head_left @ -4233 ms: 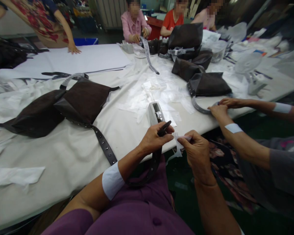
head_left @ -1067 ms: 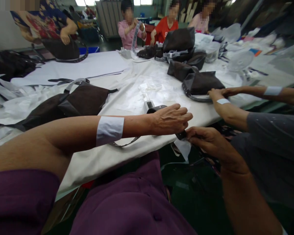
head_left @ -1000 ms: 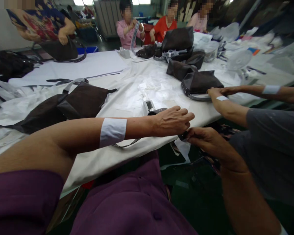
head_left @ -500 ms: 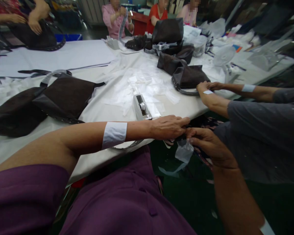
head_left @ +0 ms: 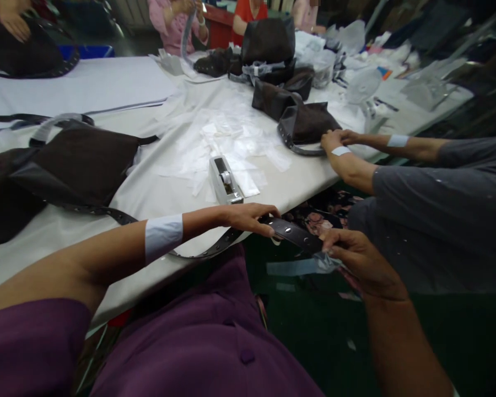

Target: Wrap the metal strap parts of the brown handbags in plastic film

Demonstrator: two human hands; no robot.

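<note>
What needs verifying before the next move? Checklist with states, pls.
1. Left hand gripping the studded strap: ok, near the table edge.
2. Right hand at the strap's far end: ok, fingertips there, holding translucent film too.
3. Film lying flat along the strap: not ok, crumpled at the fingers, its tail hanging loose below the strap.
4. Tape dispenser within reach: looks ok, on the table just beyond the left hand.
5. Co-worker's hands apart from this strap: ok, at another bag.
6. Strap's far side undamaged: cannot tell, hidden.
</note>
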